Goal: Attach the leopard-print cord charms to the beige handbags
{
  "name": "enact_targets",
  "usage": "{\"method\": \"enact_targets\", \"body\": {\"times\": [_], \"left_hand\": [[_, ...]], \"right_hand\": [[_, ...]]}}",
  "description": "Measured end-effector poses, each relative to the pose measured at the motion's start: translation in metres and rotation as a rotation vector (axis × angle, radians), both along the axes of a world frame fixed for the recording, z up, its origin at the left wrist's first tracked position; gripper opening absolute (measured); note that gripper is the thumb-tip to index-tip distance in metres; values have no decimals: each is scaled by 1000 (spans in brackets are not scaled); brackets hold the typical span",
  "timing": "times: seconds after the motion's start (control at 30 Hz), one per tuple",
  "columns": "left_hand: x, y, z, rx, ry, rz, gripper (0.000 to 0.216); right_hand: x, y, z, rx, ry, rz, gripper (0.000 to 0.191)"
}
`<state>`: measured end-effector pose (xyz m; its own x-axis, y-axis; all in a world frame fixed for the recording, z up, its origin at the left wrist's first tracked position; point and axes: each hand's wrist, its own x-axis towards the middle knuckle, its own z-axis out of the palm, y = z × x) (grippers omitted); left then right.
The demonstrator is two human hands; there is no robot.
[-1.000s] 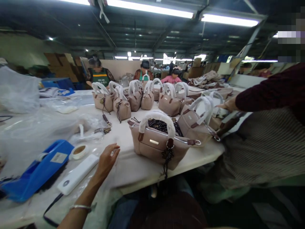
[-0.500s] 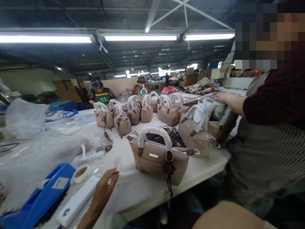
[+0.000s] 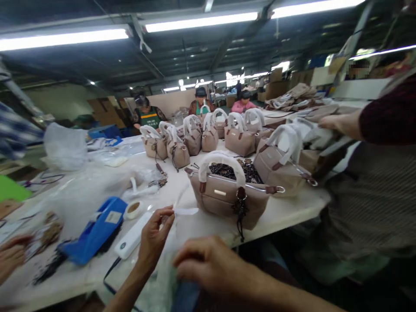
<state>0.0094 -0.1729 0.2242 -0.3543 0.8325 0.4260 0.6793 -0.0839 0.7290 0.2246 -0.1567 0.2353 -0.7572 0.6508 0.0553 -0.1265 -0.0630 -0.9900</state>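
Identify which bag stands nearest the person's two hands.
The front bag, by the table's near edge, with a dark charm on its front; the other bags stand farther back.

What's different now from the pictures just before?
The right hand was only a blur at the bottom right; it has come up and leftward, near the left hand. A white strip, faint half a second ago, now shows clearly, pinched by the left hand. The front bag and blue tape dispenser stay on the table.
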Motion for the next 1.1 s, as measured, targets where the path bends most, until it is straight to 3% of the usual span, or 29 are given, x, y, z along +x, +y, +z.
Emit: {"method": "enact_targets", "body": {"times": [0.1, 0.17, 0.3, 0.43, 0.53, 0.6, 0.7, 0.77, 0.9, 1.1], "left_hand": [[19, -28, -2, 74, 194, -67, 11], [32, -41, -4, 116, 326, -195, 9], [48, -53, -12, 142, 483, -433, 27], [53, -59, -27, 117, 455, -430, 35], [53, -58, -34, 97, 208, -192, 37], [53, -51, -33, -28, -53, -64, 33], [53, -33, -30, -334, -374, -169, 28], [54, -21, -28, -442, -581, -268, 31], [54, -3, -27, -404, -965, -134, 32], [52, 13, -34, -251, -1066, 46, 34]], "right_hand": [[-11, 21, -15, -286, 5, -40, 37], [-18, 31, -23, -438, 46, -107, 51], [-31, 37, -32, -516, 81, -150, 52], [-32, 39, -43, -515, 41, -188, 47], [-27, 42, -49, -489, 8, -190, 43], [-26, 42, -51, -427, -35, -176, 36], [-27, 43, -51, -266, -156, -162, 23], [-26, 46, -49, -162, -229, -218, 18], [-9, 51, -44, -63, -275, -392, 20], [16, 38, -50, -105, -391, -266, 24]]}}
